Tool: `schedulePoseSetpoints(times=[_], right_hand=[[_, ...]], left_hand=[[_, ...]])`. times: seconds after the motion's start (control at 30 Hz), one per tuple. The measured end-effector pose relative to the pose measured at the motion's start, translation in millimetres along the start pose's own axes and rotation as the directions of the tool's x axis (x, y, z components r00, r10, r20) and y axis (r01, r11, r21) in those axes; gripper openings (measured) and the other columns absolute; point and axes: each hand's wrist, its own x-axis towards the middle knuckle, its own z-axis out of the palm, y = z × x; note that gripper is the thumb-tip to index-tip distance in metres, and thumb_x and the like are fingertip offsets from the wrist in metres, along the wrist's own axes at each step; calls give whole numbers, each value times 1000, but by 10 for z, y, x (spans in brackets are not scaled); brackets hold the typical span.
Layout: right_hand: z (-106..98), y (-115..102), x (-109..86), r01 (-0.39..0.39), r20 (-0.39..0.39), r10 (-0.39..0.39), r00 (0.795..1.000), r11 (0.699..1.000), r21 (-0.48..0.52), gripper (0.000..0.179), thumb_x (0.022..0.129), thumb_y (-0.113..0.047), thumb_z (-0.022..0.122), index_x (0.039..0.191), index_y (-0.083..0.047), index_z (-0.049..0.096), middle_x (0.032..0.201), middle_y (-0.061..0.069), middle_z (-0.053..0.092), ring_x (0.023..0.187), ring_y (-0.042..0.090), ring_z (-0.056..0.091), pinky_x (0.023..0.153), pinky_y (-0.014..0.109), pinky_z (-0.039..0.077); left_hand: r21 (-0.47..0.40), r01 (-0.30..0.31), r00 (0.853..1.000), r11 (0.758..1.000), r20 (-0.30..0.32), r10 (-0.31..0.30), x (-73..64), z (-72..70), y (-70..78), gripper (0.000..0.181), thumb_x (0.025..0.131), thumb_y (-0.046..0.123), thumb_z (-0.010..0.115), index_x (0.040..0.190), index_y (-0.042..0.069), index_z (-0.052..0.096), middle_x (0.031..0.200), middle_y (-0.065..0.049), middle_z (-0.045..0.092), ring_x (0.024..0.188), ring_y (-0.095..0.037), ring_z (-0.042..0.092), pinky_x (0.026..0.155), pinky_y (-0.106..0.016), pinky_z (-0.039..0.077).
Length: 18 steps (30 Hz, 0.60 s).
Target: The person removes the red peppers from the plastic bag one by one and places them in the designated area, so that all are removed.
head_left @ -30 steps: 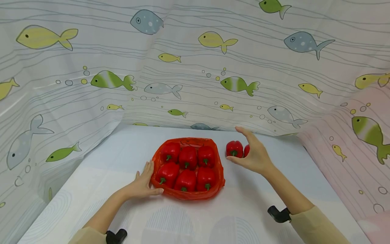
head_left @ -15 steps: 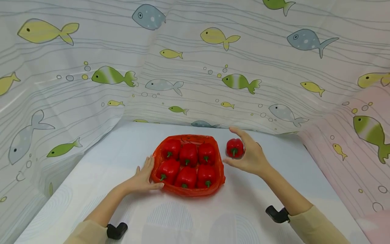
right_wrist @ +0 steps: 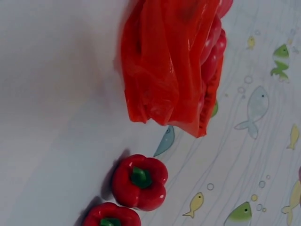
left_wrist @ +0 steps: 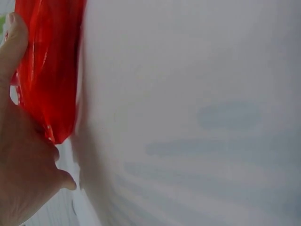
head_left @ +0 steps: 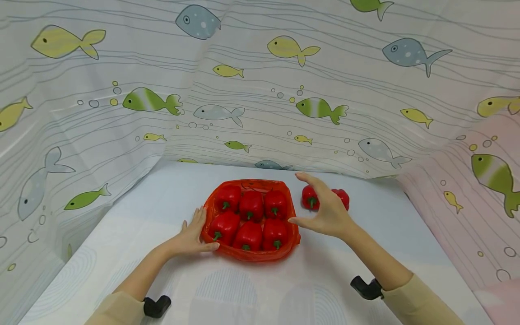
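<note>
A red plastic bag (head_left: 260, 257), folded wide at the top, holds several red bell peppers (head_left: 251, 206) in two rows, their green stems toward the viewer. Against its left side rests my left hand (head_left: 189, 240), fingers straight along the wall and thumb at the front corner. In the left wrist view the thumb lies over the bag's side (left_wrist: 51, 75). My right hand (head_left: 328, 212) is spread in a C shape by the bag's right edge, holding nothing. Partly behind it stand two loose bell peppers, one nearer the bag (right_wrist: 139, 182) and one farther right (head_left: 342, 197).
A pale table (head_left: 260, 293) with faint striped shapes carries everything. Fish-printed sheeting (head_left: 252, 104) rises behind it and along both sides. Black camera mounts (head_left: 157, 307) sit on both wrists, below beige sleeves.
My right hand has moved left from the loose peppers toward the bag's right edge, uncovering the farther pepper. My left hand stays against the bag.
</note>
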Motion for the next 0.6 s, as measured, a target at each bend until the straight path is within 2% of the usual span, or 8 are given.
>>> schedulePoseSetpoints(times=[0.23,0.43,0.6], right_hand=[[64,-32,1,-14,20,14,1000,1000,11,99,64,-29,91,145,-11,38,144,1,46,131,19,43,92,43,50],[251,-13,-46,-40,89,39,995,999,11,94,67,-34,88,144,-12,38,142,1,48,130,17,44,92,41,50],[418,8,-98,-23,138,22,990,1000,11,92,68,-37,87,143,-13,39,141,1,48,128,18,46,90,41,51]], left_hand=[[2,-4,1000,1000,-3,4,-8,-6,20,119,78,48,73,145,-17,-1,153,-35,-5,140,-50,-10,98,-77,-7],[9,-6,1000,1000,-10,6,-4,-2,8,119,78,48,73,145,-17,0,153,-35,-4,140,-50,-9,98,-77,-6],[8,-3,1000,1000,-6,3,3,11,-4,119,78,48,73,146,-17,-1,153,-35,-4,140,-50,-10,98,-77,-7]])
